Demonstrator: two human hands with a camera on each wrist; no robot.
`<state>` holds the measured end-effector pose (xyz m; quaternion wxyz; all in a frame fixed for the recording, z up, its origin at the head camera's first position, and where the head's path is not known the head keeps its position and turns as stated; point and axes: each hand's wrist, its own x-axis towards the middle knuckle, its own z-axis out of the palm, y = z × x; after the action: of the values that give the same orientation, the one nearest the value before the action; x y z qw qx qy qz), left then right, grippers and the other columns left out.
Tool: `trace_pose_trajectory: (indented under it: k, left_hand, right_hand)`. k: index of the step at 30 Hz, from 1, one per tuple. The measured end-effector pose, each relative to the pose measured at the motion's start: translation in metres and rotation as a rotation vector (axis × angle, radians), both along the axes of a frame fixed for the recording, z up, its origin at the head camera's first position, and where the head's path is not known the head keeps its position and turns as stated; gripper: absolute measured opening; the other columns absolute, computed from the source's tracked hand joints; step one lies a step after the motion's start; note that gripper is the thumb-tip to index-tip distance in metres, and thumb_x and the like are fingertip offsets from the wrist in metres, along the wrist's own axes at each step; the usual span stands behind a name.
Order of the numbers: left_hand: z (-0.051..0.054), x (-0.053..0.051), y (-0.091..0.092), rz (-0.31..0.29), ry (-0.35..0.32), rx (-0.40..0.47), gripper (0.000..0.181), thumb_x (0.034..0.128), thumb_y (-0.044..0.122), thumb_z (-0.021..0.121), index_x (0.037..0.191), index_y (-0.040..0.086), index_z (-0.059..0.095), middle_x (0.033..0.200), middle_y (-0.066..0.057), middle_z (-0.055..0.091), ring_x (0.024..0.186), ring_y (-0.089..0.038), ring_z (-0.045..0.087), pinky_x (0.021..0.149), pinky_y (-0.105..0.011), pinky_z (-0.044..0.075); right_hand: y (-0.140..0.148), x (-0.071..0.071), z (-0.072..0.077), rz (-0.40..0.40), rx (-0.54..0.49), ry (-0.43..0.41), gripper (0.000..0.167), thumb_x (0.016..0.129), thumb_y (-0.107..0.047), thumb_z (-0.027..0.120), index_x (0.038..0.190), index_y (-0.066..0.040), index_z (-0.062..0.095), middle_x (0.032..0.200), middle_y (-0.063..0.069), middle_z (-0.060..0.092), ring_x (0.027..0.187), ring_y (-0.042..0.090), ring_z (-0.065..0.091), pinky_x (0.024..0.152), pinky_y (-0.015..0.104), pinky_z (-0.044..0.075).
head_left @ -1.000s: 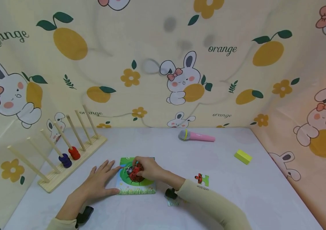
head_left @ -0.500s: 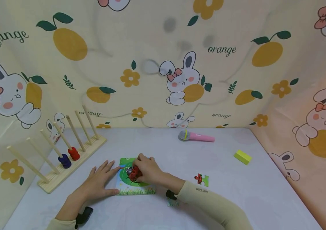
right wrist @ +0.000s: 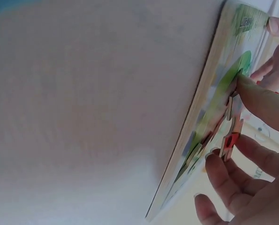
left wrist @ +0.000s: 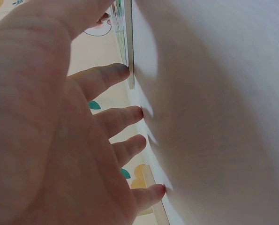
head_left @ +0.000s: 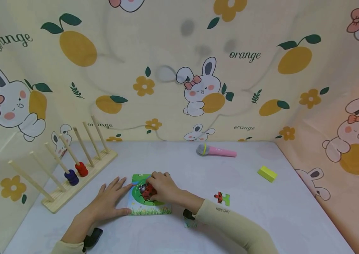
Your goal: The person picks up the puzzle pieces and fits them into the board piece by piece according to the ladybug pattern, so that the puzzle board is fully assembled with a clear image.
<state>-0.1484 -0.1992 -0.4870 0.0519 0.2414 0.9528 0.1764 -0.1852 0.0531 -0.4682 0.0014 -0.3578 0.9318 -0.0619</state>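
Observation:
A ladybug jigsaw board [head_left: 150,211] lies flat at the front middle of the table in the head view. My left hand [head_left: 111,201] rests beside it with fingers spread. Its thumb and index finger touch the board's left edge, and the other fingertips press on the table in the left wrist view. Over the ladybug picture, my right hand [head_left: 165,187] pinches a red puzzle piece [right wrist: 230,139] with a black spot. The piece is tilted above the board's surface in the right wrist view. My right fingers cover the upper right of the board in the head view.
One loose puzzle piece [head_left: 226,199] lies right of my right forearm. Another piece [head_left: 190,223] is partly hidden beneath the right wrist. A wooden peg rack [head_left: 52,208] with blue and red rings stands left. Farther back are a pink microphone [head_left: 222,151] and a yellow block [head_left: 267,173].
My right hand has shifted slightly over the ladybug, and its fingers have changed their hold at the picture's right side. My left hand stays in place.

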Motion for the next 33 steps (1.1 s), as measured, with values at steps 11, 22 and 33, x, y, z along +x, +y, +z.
trace_pose_trajectory:
  k: [11,22,33]
  left_hand:
    - [-0.0036,-0.0023,-0.0006,-0.009,0.016,-0.006,0.096,0.0761,0.074,0.066,0.15,0.016,0.046,0.157,-0.022,0.033,0.144,-0.049,0.023,0.102,-0.081,0.018]
    - [-0.0029,-0.0015,-0.0006,-0.001,0.008,0.001,0.096,0.0759,0.074,0.067,0.15,0.015,0.047,0.157,-0.021,0.033,0.145,-0.049,0.023,0.102,-0.081,0.018]
    - [0.0003,0.0005,-0.0007,0.001,0.009,0.034,0.093,0.0777,0.069,0.07,0.149,0.014,0.047,0.157,-0.023,0.033,0.145,-0.05,0.022,0.104,-0.081,0.016]
  right_hand:
    - [-0.0002,-0.0029,0.002,0.103,0.054,-0.006,0.045,0.085,-0.03,0.081,0.125,-0.017,0.066,0.116,0.0,0.058,0.109,0.014,0.056,0.098,0.035,0.045]
    - [0.0021,0.0001,0.0017,0.136,0.142,0.061,0.046,0.087,-0.028,0.079,0.13,-0.019,0.064,0.122,0.0,0.055,0.115,0.017,0.054,0.103,0.038,0.044]
    - [0.0024,0.0002,0.0013,0.134,0.139,0.05,0.046,0.088,-0.032,0.077,0.132,-0.021,0.064,0.121,-0.002,0.054,0.114,0.015,0.052,0.101,0.036,0.044]
